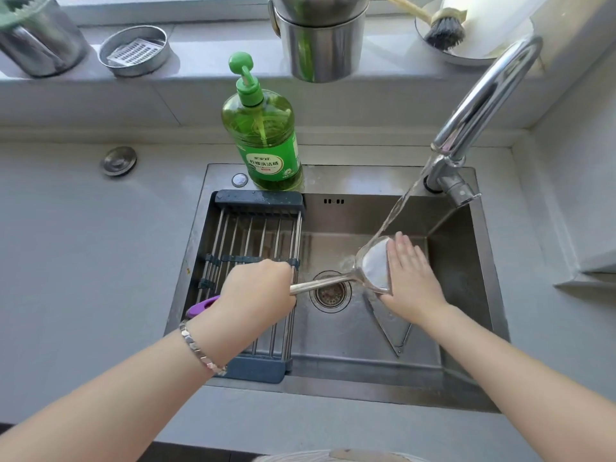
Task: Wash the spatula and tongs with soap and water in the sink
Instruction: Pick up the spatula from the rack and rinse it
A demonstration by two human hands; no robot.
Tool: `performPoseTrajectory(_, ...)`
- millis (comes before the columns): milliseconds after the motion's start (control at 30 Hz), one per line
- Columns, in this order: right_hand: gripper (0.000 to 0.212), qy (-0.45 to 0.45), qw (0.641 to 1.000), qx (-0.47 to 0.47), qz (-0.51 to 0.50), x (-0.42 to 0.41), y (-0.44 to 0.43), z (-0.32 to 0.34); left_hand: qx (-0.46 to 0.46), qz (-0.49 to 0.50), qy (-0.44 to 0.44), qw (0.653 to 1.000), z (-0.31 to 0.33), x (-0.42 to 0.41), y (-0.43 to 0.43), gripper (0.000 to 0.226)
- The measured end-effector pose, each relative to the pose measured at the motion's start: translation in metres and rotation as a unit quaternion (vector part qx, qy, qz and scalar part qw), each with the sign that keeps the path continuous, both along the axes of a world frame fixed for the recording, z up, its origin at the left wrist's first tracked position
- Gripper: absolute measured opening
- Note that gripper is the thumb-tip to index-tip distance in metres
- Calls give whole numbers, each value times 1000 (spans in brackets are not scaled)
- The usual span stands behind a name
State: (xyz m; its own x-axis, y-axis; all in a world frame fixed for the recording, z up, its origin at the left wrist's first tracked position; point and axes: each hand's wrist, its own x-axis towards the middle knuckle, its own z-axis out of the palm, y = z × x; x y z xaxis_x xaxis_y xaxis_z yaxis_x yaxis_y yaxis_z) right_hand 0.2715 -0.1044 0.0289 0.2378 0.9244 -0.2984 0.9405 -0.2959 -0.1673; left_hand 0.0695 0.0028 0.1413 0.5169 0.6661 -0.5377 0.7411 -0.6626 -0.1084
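Item: spatula, metal blade and shaft, purple handle end. Location: over the sink, blade above and just right of the drain, turned on edge under the water stream from the faucet.

Item: left hand. I have it closed round the handle, fingers curled under and out of sight, purple end showing behind the wrist. It sits above the drain rack.

Item: right hand. Fingers straight and together, laid flat against the far face of the blade; nothing gripped.

Item: tongs. I read the V-shaped metal piece on the sink floor below my right wrist as these; untouched by either hand.

Item: soap bottle, green, pump top, standing on the sink's back ledge, well apart from both hands.

Step in hand, as I judge it: rinsing and rubbing the blade. Whether any soap is on it I cannot tell.

Handling notes:
- Rub with the flat of the fingers along the blade, not across its thin edge.
- Tilt the blade so water runs down into the basin and not back along the shaft toward my left wrist.
- Roll the handle with the left hand to bring the other face under the stream.
- Grip firmly; wet metal slips.
- Work into the joint where blade meets shaft, where residue tends to lodge.
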Motion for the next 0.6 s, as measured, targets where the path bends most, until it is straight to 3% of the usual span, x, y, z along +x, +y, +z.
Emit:
performPoseTrajectory(100, 84, 30, 992, 10, 124, -19, -7, -2, -1, 3, 2, 1000, 0, 1, 0, 12)
performPoseTrajectory(167, 82, 30, 989, -4, 148, -16, -7, 2, 0, 1, 5, 1000, -1, 1, -1, 11)
performPoseTrajectory(333, 83, 22, 994, 34, 97, -19, 7, 4, 2, 9, -9, 1000, 3, 3, 1, 13)
performPoseTrajectory(433, 79, 19, 985, 66, 156, -18, 8, -5, -11, 28, -6, 1000, 4, -5, 5, 13)
performPoseTrajectory(600, 71, -46, 994, 77, 65, 0, 16, -7, -60, 101, -15, 993, -4, -19, 2, 12)
